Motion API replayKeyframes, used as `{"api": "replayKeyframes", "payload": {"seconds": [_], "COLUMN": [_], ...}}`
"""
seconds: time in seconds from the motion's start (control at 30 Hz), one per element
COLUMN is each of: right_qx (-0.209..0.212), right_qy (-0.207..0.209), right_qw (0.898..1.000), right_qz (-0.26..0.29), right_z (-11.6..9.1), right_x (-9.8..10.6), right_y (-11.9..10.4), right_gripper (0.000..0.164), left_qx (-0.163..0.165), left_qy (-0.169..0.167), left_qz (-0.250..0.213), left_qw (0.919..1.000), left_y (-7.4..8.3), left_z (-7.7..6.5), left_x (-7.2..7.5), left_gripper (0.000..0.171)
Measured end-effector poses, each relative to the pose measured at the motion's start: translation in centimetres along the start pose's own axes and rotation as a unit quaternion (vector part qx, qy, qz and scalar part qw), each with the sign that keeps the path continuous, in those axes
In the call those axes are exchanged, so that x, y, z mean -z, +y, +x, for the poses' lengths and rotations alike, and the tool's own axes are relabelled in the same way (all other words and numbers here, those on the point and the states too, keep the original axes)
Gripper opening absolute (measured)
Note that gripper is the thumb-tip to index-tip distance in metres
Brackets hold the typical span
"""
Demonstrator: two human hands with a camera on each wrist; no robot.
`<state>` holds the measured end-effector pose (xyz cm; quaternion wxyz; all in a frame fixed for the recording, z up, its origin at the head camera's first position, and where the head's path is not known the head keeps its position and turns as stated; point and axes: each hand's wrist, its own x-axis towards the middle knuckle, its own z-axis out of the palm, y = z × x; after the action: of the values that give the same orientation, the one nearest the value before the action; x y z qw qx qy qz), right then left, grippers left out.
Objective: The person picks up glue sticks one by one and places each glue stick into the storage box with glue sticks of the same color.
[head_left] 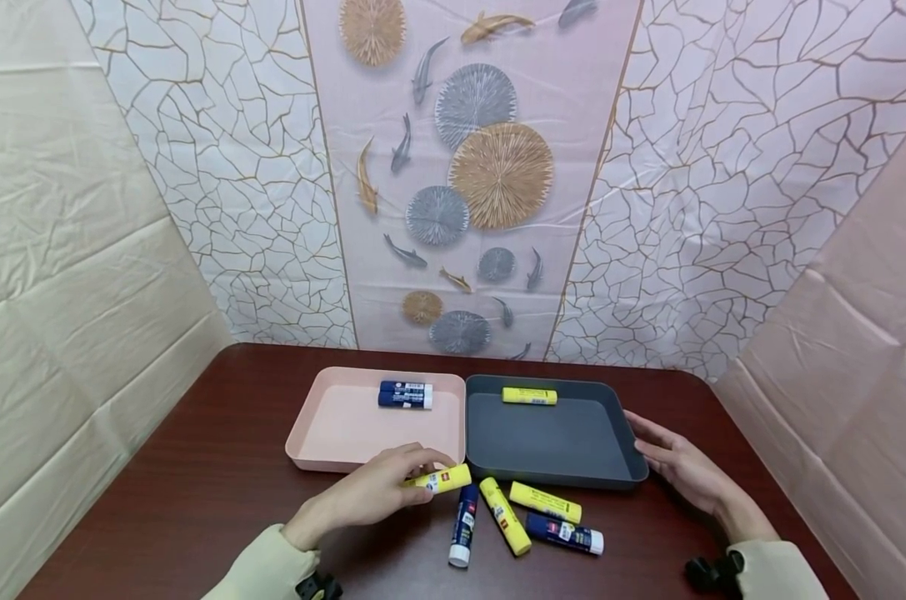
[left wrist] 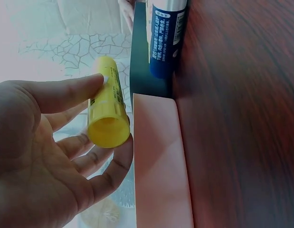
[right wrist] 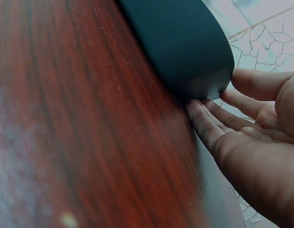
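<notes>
The left hand (head_left: 381, 486) is pinching a yellow glue stick (head_left: 453, 478) between thumb and fingers, near the right near corner of the pink tray (head_left: 332, 429). I am judging that the step in hand is the placing of this stick, and that the next move is calling for a clear path over the rims to the dark tray (head_left: 558, 442), where another yellow stick (head_left: 529, 396) is lying at the far side. The right hand (head_left: 678, 467) is touching the dark tray's right wall, its fingers slightly apart and nearly straight. Two dark blue sticks (head_left: 405, 394) are resting in the pink tray, while two blue and two yellow ones are lying loose on the near side. The sticks are showing smooth cylinders, apparently plastic; both trays are having matte walls and rounded corners, and the table (head_left: 197, 467) is showing reddish wood grain.
</notes>
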<state>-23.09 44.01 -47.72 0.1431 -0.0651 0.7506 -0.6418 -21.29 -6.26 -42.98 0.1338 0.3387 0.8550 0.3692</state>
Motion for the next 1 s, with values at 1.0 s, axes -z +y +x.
{"api": "replayKeyframes", "payload": {"seconds": [1.0], "right_qx": [-0.003], "right_qy": [-0.003], "right_qw": [1.0], "right_qz": [-0.009], "right_z": [0.1], "right_x": [0.0], "right_y": [0.0], "right_gripper": [0.068], "left_qx": [-0.017], "left_qy": [-0.007], "left_qz": [-0.005], "left_qw": [0.9998], "left_y": [1.9], "left_z": [4.9], "left_x": [1.1], "left_gripper": [0.039]}}
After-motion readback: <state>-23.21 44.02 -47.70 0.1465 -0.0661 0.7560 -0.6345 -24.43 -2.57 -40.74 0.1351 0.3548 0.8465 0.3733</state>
